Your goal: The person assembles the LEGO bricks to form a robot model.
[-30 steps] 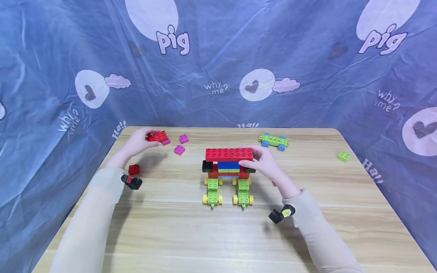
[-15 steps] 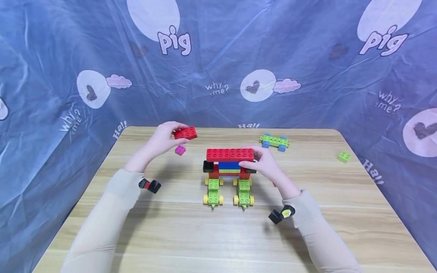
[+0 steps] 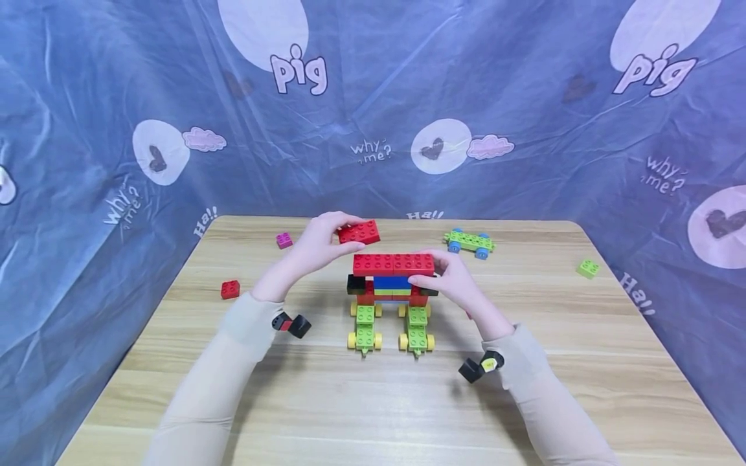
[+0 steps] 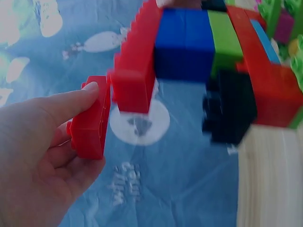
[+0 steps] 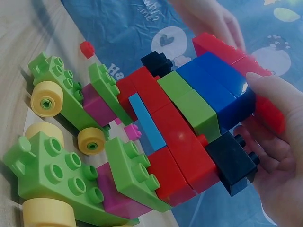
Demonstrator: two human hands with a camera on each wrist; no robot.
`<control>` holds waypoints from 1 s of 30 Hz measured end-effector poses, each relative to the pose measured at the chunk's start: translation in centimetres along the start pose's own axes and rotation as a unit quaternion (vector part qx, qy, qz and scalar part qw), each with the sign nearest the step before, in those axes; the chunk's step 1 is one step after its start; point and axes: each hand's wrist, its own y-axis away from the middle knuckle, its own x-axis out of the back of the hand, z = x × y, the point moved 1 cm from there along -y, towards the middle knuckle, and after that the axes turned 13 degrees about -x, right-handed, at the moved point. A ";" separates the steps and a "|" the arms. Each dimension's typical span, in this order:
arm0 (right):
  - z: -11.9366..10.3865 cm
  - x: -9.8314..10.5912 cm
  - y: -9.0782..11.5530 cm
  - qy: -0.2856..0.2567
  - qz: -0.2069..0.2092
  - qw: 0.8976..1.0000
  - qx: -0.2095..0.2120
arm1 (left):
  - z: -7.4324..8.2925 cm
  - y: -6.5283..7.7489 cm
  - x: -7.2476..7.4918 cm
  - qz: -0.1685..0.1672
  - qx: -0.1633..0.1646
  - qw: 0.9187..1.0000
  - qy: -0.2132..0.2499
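My left hand pinches a red studded building brick between thumb and fingers, held just behind the top of a built block model. In the left wrist view this brick is close beside the model's red top row. The right hand grips the model's upper right end, thumb on the front. Below the red top row are blue bricks, lime bricks, black side bricks and a red layer. Two lime wheeled bases with yellow wheels carry it.
A small red brick and a pink brick lie on the left of the wooden table. At the back right are a lime wheeled base with blue wheels and a lime brick. A blue printed cloth stands behind.
My left hand has carried the red brick rightward from the back left to behind the model's top. Its arm now covers other pink bricks. The right hand stays on the model.
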 end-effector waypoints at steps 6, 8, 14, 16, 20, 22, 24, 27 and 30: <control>0.0 0.0 0.0 -0.003 -0.002 1.000 0.007 | 2.0 -0.4 -0.9 -0.005 -0.029 1.000 -0.003; 0.1 0.0 -0.1 -0.001 -0.001 1.000 0.011 | 2.5 -0.5 -1.2 -0.013 -0.032 0.999 -0.001; 0.1 0.0 -0.1 0.003 0.005 1.000 0.006 | 3.5 -0.9 -2.1 -0.045 -0.038 0.998 -0.004; 0.1 0.0 -0.1 0.001 0.005 1.000 0.006 | 3.5 -1.0 -2.4 -0.052 -0.042 0.998 -0.007; 0.2 0.0 -0.1 -0.001 0.001 1.000 0.010 | 3.6 -1.1 -2.8 -0.062 -0.054 0.997 -0.014; 0.2 0.0 -0.1 -0.001 0.001 1.000 0.013 | 3.7 -1.1 -2.9 -0.064 -0.058 0.996 -0.016; 0.2 0.0 -0.1 0.001 0.001 1.000 0.013 | 3.7 -1.1 -2.9 -0.067 -0.059 0.996 -0.017; 0.2 0.0 -0.1 0.001 0.003 1.000 0.015 | 3.8 -1.1 -3.0 -0.075 -0.052 0.996 -0.015; 0.2 0.0 -0.1 0.002 0.004 1.000 0.016 | 3.9 -1.1 -3.1 -0.083 -0.043 0.995 -0.012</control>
